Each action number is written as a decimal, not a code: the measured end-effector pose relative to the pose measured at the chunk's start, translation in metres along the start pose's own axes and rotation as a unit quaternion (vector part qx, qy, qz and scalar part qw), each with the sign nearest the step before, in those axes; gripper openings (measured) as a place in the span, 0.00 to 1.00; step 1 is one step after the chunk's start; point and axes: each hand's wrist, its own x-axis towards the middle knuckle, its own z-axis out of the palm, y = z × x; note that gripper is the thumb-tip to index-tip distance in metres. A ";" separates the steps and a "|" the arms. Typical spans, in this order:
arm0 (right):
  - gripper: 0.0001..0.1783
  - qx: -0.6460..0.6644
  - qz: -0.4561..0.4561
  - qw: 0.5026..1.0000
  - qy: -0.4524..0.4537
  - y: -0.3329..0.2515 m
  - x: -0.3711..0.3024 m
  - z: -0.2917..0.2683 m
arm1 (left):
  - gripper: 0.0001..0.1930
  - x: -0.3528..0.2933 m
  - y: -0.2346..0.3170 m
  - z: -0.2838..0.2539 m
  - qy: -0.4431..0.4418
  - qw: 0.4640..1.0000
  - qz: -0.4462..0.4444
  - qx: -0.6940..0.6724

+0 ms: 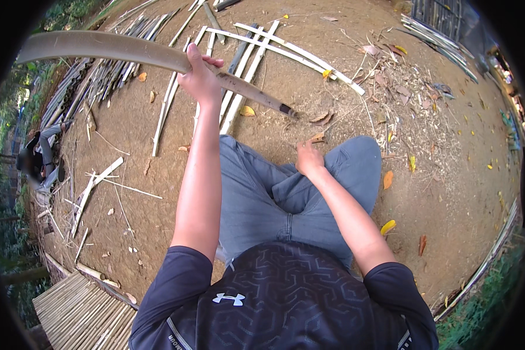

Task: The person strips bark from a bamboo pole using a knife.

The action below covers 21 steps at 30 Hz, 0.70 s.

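Note:
A long, brownish bamboo pole [116, 48] runs from the upper left down to a dark tip above my lap, and it looks bent in this view. My left hand [199, 77] is raised and closed around the pole's middle. Low between my bent legs, beside the right knee, is my right hand [309, 157]. Its fingers curl downward and away from view, so whatever they may hold cannot be made out. A small brown piece [317, 137], perhaps a dry leaf, shows just beyond these fingers.
Pale split bamboo strips [256, 70] lie crossed on the dirt ahead. Stacked bamboo poles [119, 52] fill the far left. Shavings and dry leaves [408, 93] scatter to the right. Another person [41, 154] is at the left edge. A slatted bamboo platform [84, 312] stands lower left.

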 end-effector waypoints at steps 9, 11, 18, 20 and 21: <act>0.16 0.120 -0.173 0.973 -0.090 -0.016 -0.026 0.018 | 0.21 0.000 0.000 0.012 -0.045 0.999 0.014 -0.025; 0.16 0.155 -0.172 0.970 -0.072 -0.011 -0.025 0.020 | 0.21 0.001 0.000 0.012 -0.046 0.999 0.012 -0.024; 0.20 0.308 -0.099 0.927 0.191 -0.001 0.015 -0.052 | 0.25 -0.007 0.011 0.019 -0.067 0.996 -0.006 0.066; 0.30 0.364 -0.080 0.907 0.197 -0.029 0.022 -0.108 | 0.21 -0.005 0.007 0.020 -0.055 0.998 -0.020 0.031; 0.33 0.341 -0.113 0.904 0.230 -0.044 0.025 -0.132 | 0.20 -0.004 0.003 0.022 -0.056 0.998 0.002 0.026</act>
